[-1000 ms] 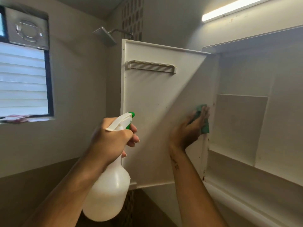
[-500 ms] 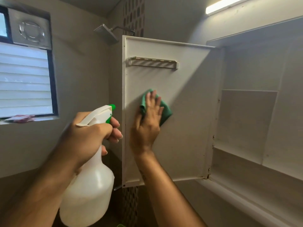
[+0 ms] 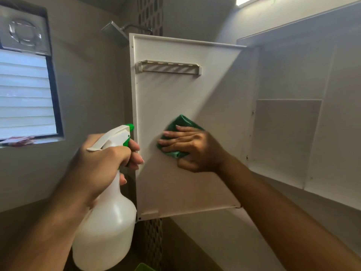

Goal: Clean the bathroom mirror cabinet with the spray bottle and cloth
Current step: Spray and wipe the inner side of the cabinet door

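Pressing a folded green cloth (image 3: 180, 124) flat against the inside of the open cabinet door (image 3: 175, 94), the right hand (image 3: 192, 148) lies with its fingers straight and spread over the fabric, thumb tucked below. The left hand (image 3: 101, 165) grips the neck of a white spray bottle (image 3: 105, 227), fingers curled round the green trigger, nozzle aimed toward the door's left edge. A white slotted rack (image 3: 170, 68) is fixed high on the door. To the right, the cabinet (image 3: 289, 133) shows its white shelves and dividers. A louvred window (image 3: 25, 94) sits at far left.
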Demonstrator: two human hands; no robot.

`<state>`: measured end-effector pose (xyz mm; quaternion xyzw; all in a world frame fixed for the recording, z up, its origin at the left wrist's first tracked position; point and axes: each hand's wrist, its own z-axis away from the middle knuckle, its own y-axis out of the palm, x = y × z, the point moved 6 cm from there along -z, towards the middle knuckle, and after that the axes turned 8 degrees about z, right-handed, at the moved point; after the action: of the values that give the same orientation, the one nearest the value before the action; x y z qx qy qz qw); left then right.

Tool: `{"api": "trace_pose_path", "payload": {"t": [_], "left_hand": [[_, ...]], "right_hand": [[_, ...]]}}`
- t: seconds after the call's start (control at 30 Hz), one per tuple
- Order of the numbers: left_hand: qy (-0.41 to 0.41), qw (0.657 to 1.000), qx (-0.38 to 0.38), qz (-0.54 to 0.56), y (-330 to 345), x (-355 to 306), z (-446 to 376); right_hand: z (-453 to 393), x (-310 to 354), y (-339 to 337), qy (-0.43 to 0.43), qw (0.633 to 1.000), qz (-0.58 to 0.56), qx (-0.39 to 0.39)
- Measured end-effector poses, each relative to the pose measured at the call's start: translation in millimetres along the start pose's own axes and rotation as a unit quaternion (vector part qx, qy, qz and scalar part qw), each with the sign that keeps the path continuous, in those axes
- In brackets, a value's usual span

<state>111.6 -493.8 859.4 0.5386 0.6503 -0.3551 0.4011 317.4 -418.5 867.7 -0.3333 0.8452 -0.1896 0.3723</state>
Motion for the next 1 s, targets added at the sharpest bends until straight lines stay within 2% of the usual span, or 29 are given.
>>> {"api": "trace_pose_path", "payload": {"t": [0.4, 0.57, 0.67, 0.73, 0.83, 1.0], "left_hand": [[0.009, 1.000, 0.019, -0.017, 14.8, -9.4, 6.4], [0.000, 1.000, 0.023, -0.019, 14.9, -6.5, 7.6], [-0.013, 0.999, 0.028, -0.021, 19.2, -4.7, 9.9], [-0.025, 0.999, 0.032, -0.017, 22.1, -0.1, 12.5], [-0.033, 0.999, 0.033, -0.012, 25.8, 8.3, 18.3], [-0.038, 0.999, -0.013, 0.013, 25.5, 28.3, 34.8]], "right_hand": [[70.9, -55.8, -64.4, 0.223, 0.973, -0.043, 0.035], [100.1, -70.3, -86.8, 0.371, 0.928, -0.029, 0.015], [109.6, -63.7, -94.6, 0.448, 0.892, -0.036, -0.047], [118.9, -51.3, -101.5, 0.509, 0.849, -0.046, -0.132], [139.4, -30.1, -103.6, 0.596, 0.761, -0.085, -0.239], [168.8, 13.3, -87.8, 0.690, 0.577, -0.212, -0.381]]}}
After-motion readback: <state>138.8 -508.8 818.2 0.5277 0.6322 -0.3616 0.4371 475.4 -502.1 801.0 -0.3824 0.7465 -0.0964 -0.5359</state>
